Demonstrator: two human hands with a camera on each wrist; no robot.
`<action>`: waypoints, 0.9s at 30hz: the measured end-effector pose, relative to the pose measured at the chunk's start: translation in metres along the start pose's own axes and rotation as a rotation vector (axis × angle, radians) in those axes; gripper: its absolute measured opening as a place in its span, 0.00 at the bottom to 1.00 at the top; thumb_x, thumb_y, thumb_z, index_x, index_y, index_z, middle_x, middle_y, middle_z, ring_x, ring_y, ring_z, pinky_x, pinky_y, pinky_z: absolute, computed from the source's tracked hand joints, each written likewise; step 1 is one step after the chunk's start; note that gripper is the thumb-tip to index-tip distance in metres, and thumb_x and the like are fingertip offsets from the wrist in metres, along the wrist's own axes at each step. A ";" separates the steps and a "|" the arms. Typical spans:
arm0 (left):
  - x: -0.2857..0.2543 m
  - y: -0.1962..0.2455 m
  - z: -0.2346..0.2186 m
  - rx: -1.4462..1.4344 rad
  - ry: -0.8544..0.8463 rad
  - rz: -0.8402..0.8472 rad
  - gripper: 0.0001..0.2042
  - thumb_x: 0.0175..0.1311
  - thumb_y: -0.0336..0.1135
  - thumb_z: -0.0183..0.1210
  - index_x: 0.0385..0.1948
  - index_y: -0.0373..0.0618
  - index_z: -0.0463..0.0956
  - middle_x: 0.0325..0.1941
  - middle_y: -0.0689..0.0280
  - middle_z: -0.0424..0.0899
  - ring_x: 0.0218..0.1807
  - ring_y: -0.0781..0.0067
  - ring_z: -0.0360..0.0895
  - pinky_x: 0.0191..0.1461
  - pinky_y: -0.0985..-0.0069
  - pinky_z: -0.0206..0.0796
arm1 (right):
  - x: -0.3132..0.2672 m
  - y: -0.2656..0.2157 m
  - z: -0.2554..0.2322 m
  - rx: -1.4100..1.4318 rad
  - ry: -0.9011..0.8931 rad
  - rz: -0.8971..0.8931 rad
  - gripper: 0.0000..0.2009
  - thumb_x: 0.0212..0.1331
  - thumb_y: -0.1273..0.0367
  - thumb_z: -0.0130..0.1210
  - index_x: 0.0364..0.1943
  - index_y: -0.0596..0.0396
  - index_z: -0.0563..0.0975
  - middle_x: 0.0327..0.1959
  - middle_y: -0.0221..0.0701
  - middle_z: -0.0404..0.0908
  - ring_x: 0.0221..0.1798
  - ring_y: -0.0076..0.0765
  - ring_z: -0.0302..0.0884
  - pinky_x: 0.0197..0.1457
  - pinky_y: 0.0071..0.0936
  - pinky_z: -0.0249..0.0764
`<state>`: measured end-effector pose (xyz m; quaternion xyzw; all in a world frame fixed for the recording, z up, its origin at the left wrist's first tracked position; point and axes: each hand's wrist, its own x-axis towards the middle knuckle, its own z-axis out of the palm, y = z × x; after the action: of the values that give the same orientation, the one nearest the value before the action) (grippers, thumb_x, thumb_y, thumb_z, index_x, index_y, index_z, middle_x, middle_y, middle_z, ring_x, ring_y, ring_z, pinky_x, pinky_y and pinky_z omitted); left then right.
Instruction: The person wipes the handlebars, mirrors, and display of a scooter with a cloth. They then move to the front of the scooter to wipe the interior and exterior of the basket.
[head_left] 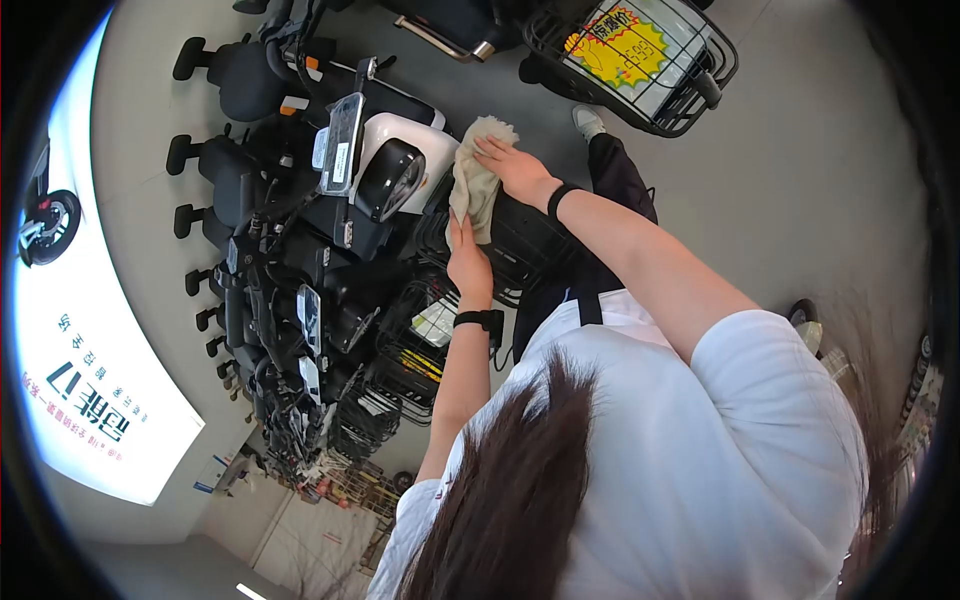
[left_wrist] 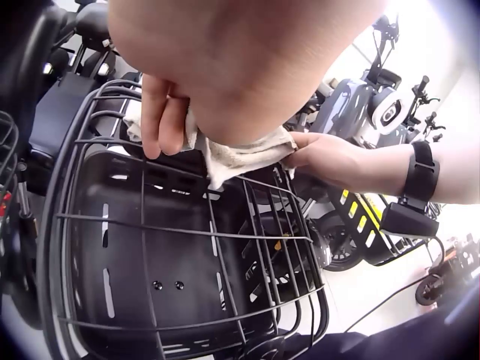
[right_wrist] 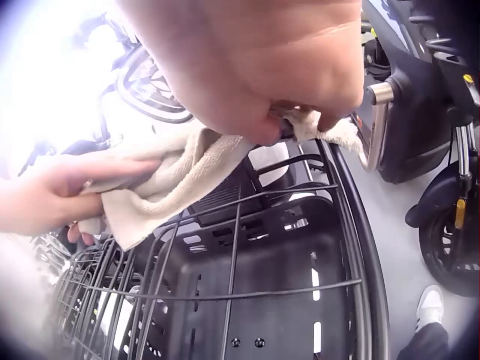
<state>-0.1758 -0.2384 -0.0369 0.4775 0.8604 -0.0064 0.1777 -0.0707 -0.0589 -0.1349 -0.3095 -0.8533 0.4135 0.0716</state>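
Note:
A cream cloth (head_left: 474, 190) lies stretched between both hands over the rear of a black wire basket (left_wrist: 150, 217). My left hand (head_left: 468, 270) grips the near end, its fingers and thumb around the folds (right_wrist: 187, 184). At the far end my right hand (head_left: 517, 172) holds the cloth, fingers curled over it in the right wrist view. The cloth hangs along the basket's top rim, with a loose corner drooping inside it. Beyond the basket stands a white scooter front with a round black headlight (head_left: 391, 180). Part of the cloth is hidden behind the palms.
Electric scooters crowd the left in a row, handlebars and seats (head_left: 250, 80) close together. Another wire basket holds a yellow price sign (head_left: 620, 50) at the top. A lit display panel (head_left: 80, 330) curves along the far left. Grey floor (head_left: 790, 150) shows at right.

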 end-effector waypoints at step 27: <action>-0.048 -0.029 0.035 -0.072 -0.144 0.528 0.27 0.66 0.24 0.52 0.67 0.62 0.75 0.76 0.74 0.72 0.39 0.55 0.88 0.42 0.63 0.82 | -0.158 -0.001 0.003 -0.161 -0.093 0.428 0.22 0.60 0.73 0.50 0.57 0.41 0.84 0.55 0.40 0.86 0.57 0.48 0.84 0.60 0.43 0.80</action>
<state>-0.1661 -0.2995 -0.0597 0.6770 0.6910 0.0366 0.2508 0.0539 -0.1541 -0.1149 -0.4688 -0.8007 0.3638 -0.0823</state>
